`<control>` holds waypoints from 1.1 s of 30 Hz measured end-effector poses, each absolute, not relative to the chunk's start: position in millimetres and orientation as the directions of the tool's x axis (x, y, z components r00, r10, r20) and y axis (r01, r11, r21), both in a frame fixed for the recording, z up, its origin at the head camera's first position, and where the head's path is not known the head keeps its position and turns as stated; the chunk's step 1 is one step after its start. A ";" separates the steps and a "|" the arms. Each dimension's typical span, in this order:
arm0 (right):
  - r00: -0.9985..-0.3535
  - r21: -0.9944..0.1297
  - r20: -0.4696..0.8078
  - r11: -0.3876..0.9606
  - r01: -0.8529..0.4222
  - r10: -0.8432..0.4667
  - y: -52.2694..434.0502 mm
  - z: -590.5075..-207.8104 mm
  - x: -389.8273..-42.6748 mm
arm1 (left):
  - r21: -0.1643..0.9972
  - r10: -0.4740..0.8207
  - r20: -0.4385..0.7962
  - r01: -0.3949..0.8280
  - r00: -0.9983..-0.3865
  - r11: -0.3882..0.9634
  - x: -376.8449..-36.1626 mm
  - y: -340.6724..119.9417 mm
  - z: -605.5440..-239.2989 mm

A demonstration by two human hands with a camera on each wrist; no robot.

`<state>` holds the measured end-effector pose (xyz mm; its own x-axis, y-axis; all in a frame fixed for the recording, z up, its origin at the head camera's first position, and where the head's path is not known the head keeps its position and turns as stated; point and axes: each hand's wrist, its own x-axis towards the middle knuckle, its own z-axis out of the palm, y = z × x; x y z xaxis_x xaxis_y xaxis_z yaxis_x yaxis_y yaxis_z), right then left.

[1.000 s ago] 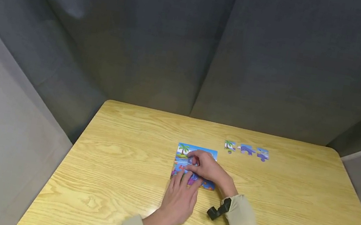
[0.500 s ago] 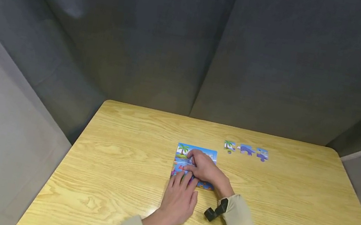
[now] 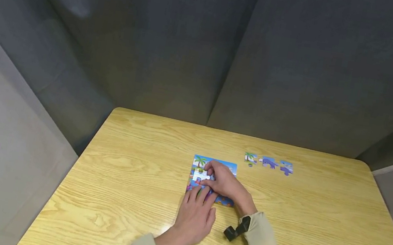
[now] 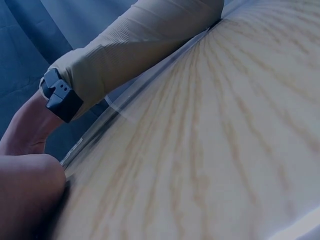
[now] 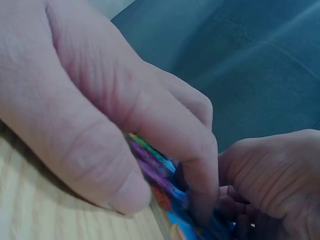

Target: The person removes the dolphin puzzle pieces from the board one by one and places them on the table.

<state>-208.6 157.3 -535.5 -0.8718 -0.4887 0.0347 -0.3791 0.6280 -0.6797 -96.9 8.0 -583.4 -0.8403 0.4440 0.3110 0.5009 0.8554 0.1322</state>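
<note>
A small rectangular jigsaw puzzle (image 3: 230,170) with a bright sea and palm-tree picture lies on the wooden table. On its left half, one puzzle piece (image 3: 199,175) glares white. The thumb and index finger of my right hand (image 3: 226,183) pinch this piece at its right side, and the hand covers much of the picture's middle. My left hand (image 3: 193,218) rests with extended fingers on the puzzle's lower edge. In the right wrist view the left hand (image 5: 135,105) is close, its fingertips on the picture, with the right hand (image 5: 280,180) beyond it.
Behind the puzzle to the right, three loose puzzle pieces lie in a row: a palm-tree piece (image 3: 250,158), a purple piece (image 3: 268,162) and another blue-purple piece (image 3: 286,167). Grey curtains (image 3: 169,49) enclose the back and sides of the table (image 3: 127,171).
The puzzle piece at my right fingertips now reflects white light, which it did not before. Both hands have stayed almost in place. The loose pieces have not moved.
</note>
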 end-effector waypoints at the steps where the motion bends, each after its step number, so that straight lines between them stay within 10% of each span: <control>1: -0.870 -0.678 0.032 0.629 -0.380 -0.491 157.6 -534.9 -209.1 | 0.132 0.444 0.314 0.502 -0.839 0.855 -97.0 7.9 -583.2; 33: -0.874 -0.735 0.116 0.551 -0.396 -0.473 173.6 -547.5 -216.9 | 0.186 0.430 0.338 0.508 -0.837 0.841 -99.3 8.6 -587.5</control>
